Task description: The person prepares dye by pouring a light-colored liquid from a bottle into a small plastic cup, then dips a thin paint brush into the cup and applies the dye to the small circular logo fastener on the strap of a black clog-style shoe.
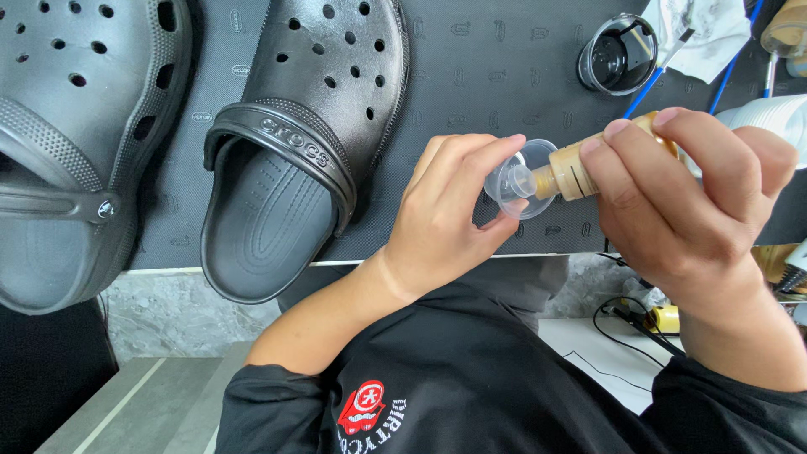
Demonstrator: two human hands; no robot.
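Observation:
My left hand (445, 210) pinches a small clear plastic cup (514, 181) by its rim, tipped on its side. My right hand (689, 193) grips a tan squeeze bottle (572, 172) held sideways, its nozzle poking into the mouth of the cup. Both hands hover over the near edge of a dark mat (487, 76). Two black perforated clogs lie on that mat: one (294, 143) just left of my left hand, the other (67, 151) at the far left.
A round black-rimmed container (618, 55) stands at the back right beside a crumpled white cloth (702, 34) and blue sticks (651, 84). White stacked cups (773, 118) sit at the right edge. Cables and a yellow tool (660, 318) lie below the tabletop.

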